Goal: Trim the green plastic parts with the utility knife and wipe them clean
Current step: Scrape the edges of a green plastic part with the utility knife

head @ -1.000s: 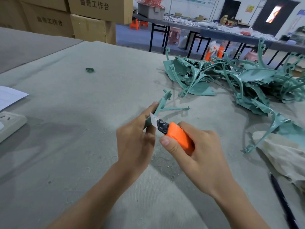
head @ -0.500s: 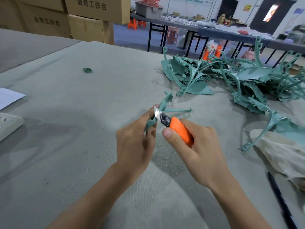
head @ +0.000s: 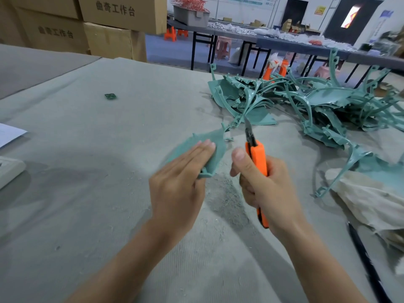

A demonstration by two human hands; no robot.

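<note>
My left hand (head: 177,184) holds a green plastic part (head: 215,149) just above the grey table, fingers laid flat across its broad face and the thumb hidden beneath. Just to its right, my right hand (head: 266,189) grips an orange utility knife (head: 258,156) upright. Its blade points up and away, clear of the part. A tangled pile of green plastic parts (head: 317,101) lies at the back right. A crumpled beige cloth (head: 367,197) rests at the right edge, with one green part partly on it.
Plastic shavings litter the felt-covered table (head: 87,193) under my hands. A small green scrap (head: 110,96) lies far left, with white paper (head: 8,133) and a white socket strip (head: 8,169) at the left edge. A black pen-like rod (head: 363,254) lies at the right. Cardboard boxes (head: 113,22) stand behind.
The knife has come off the part's edge and now stands upright to the right. My left hand has turned the part so its broad face shows under flat fingers.
</note>
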